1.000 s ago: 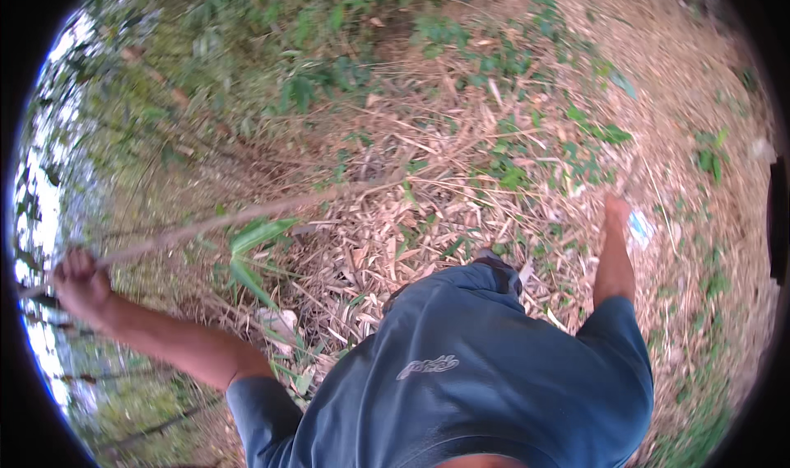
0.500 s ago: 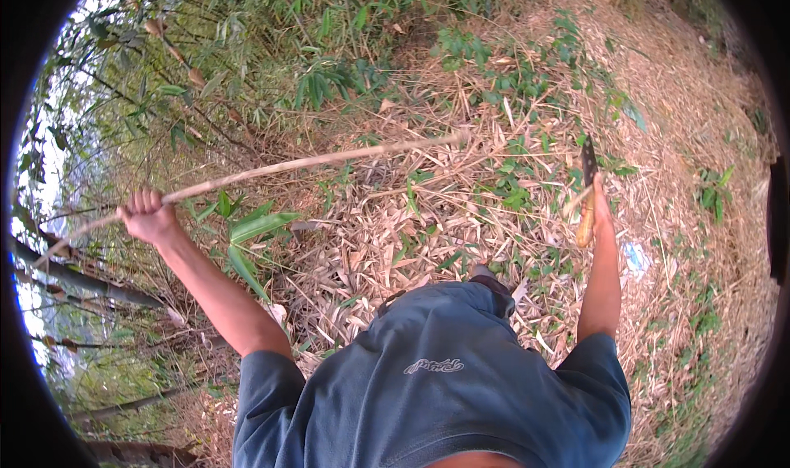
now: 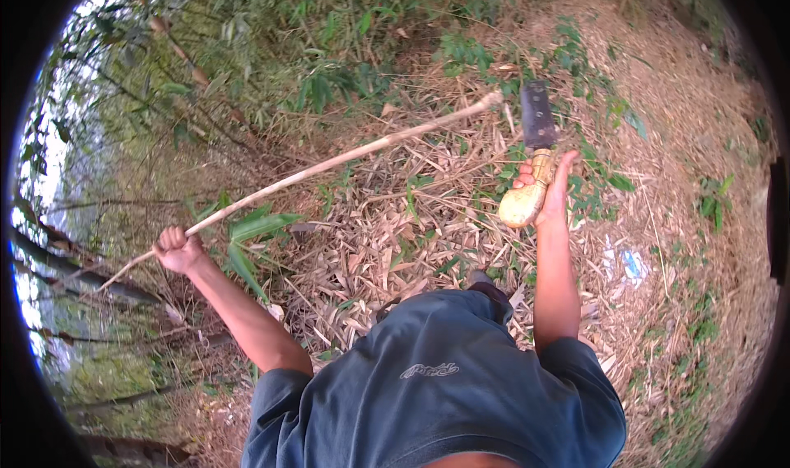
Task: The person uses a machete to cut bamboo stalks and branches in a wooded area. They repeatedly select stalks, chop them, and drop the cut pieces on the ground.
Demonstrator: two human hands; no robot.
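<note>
My left hand (image 3: 177, 250) is closed in a fist around a long, thin, pale stick (image 3: 329, 162) near its thinner left end. The stick slants up to the right over the leaf litter, and its thicker end comes close to the blade. In my right hand (image 3: 555, 190) is a machete (image 3: 539, 122) with a broad dark blade and a pale yellowish handle that bulges at the butt. My fingers wrap the handle while the thumb stretches out beside it. The blade points away from me, its flat side showing, and appears apart from the stick's end.
Dry bamboo leaves (image 3: 378, 254) cover the ground, with green seedlings among them. Dense bamboo (image 3: 271, 48) grows at the far left, and dark stalks (image 3: 82, 270) lean in at the left edge. Crumpled bluish-white litter (image 3: 632, 264) lies at the right. A broad green leaf (image 3: 259, 225) stands near my left forearm.
My right hand has swung left with the machete, turning the blade's flat side into view. My left hand has moved right and down, and the stick's far end has risen to the right.
</note>
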